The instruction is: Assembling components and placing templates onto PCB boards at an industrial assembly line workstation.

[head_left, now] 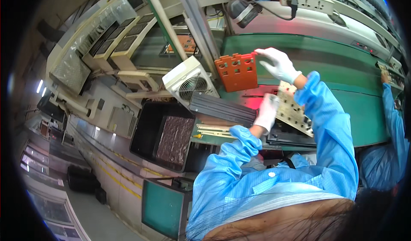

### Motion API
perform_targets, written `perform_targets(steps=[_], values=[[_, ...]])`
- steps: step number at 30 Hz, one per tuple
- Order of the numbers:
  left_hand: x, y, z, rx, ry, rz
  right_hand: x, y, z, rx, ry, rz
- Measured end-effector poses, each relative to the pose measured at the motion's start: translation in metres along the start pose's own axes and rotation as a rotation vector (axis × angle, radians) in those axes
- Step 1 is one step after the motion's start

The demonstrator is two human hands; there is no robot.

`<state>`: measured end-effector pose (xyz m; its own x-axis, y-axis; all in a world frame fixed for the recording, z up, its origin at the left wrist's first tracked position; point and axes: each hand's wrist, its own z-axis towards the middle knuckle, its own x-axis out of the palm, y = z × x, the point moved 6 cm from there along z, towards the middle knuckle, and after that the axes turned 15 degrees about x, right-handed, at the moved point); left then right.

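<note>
My right hand (280, 65), in a white glove, reaches over the green bench with its fingers stretched and the thumb apart. Its fingertips are by the upper right corner of an orange panel (236, 75) with cut-outs, which stands upright; whether they touch it I cannot tell. Closer to me, my gloved left hand (267, 112) is closed at the left edge of a pale board (293, 110) with many dark holes. That board slants over a black frame (287, 136). The left fingertips are somewhat blurred. Red light falls on the bench between the hands.
Left of my hands lie a long dark grey rail (222, 108) and several pale strips (216, 130). Beyond them are a white fan unit (192, 82) and a black bin (147, 112). A power strip (306, 2) hangs above the green bench (342, 108). Another person's sleeve (396, 121) shows at right.
</note>
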<state>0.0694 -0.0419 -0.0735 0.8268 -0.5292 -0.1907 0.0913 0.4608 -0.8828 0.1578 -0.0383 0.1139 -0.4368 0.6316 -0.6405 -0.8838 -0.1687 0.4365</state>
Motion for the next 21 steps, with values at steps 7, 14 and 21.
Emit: perform_targets(steps=[7,14,21], values=[[-0.080,-0.025,0.102,0.105,-0.192,-0.272,-0.085,-0.096,-0.109,0.690,-0.366,-0.140],[-0.113,-0.029,0.131,0.221,-0.131,-0.100,-0.042,-0.102,-0.138,0.931,0.008,1.217],[-0.102,-0.028,0.135,0.015,-0.150,-0.556,-0.059,-0.064,-0.122,0.691,-0.014,1.353]])
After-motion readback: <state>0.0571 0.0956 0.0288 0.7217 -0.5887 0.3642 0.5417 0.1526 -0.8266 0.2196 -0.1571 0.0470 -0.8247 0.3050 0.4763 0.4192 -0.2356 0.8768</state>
